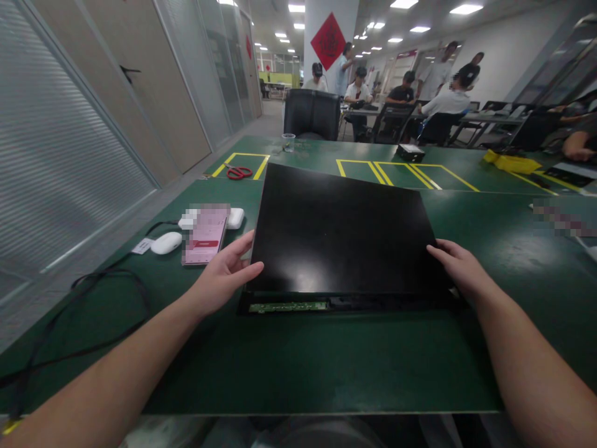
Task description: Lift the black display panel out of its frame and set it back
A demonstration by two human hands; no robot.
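Note:
A glossy black display panel (pixel 340 236) is tilted up in front of me, its far edge raised. My left hand (pixel 228 274) is closed on its left edge, thumb at the front and fingers toward the back. At the right edge my right hand (pixel 459 267) grips the panel, with some fingertips hidden behind it. Below the panel's near edge lies a dark frame (pixel 382 303) on the table, mostly covered. A narrow green circuit board (pixel 288 307) shows along its front left.
On the green table (pixel 326 367) are a phone (pixel 205 239), a white computer mouse (pixel 166 243), black cables (pixel 109 274), red-handled scissors (pixel 239 173), a clear cup (pixel 288 143), a small black box (pixel 410 153) and a yellow item (pixel 512 163). Several people sit or stand beyond.

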